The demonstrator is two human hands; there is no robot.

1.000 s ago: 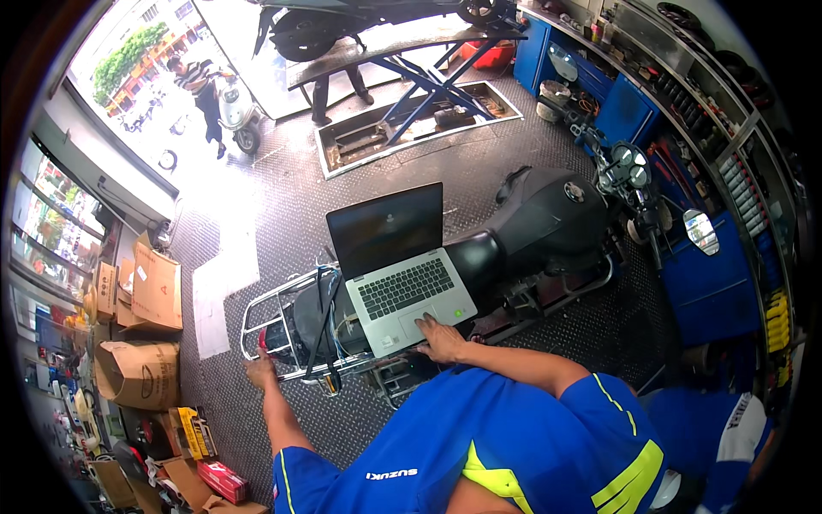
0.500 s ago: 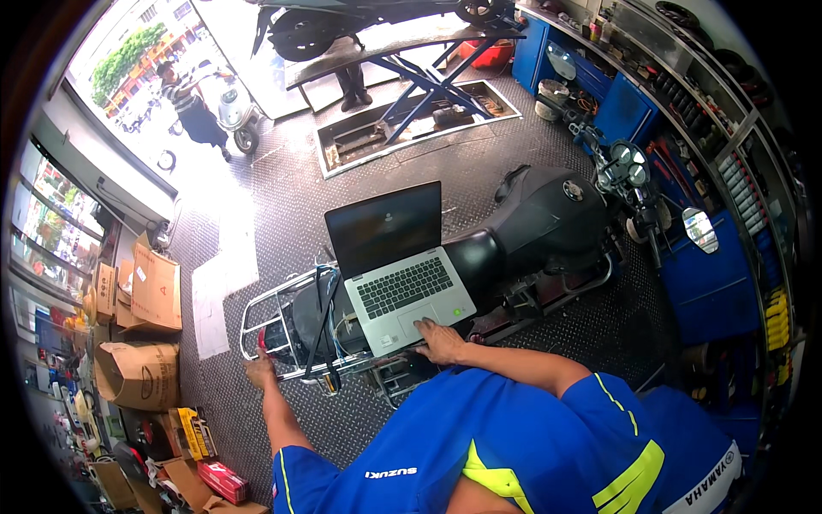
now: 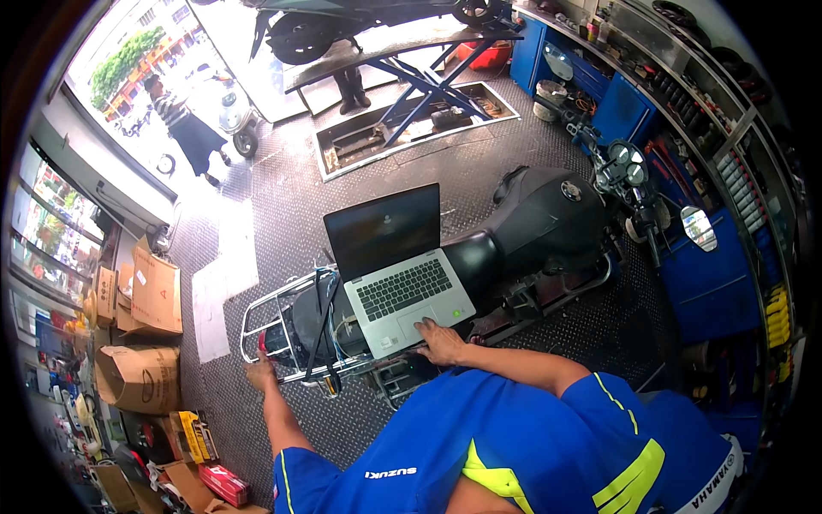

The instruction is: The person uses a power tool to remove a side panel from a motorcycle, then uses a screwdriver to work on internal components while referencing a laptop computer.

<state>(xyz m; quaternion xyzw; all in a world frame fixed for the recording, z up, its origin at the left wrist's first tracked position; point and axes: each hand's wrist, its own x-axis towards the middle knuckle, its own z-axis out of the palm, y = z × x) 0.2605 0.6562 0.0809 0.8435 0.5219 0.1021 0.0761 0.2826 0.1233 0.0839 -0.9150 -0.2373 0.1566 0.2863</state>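
An opened laptop (image 3: pixel 404 284) with a dark screen rests across the seat of a black motorcycle (image 3: pixel 541 210). My right hand (image 3: pixel 443 344) lies at the laptop's near edge, fingertips stretched onto the touchpad area. To the left, my left hand (image 3: pixel 260 372) closes on the outer bar of the silver rear rack (image 3: pixel 300 375), beside the red tail light (image 3: pixel 262 341). Its fingers are partly hidden by the bar. Loose cables and a black strap (image 3: pixel 318 321) hang over the rack, left of the laptop.
Cardboard boxes (image 3: pixel 141 377) line the left side. Blue cabinets (image 3: pixel 711 274) and tool shelves run along the right. Behind, a scissor lift (image 3: pixel 419 81) carries another motorbike over a floor pit. A person (image 3: pixel 184 124) stands near a scooter (image 3: pixel 235 116) by the doorway.
The person by the doorway has turned and shifted, standing farther from the scooter. Both my hands and the laptop stay in place.
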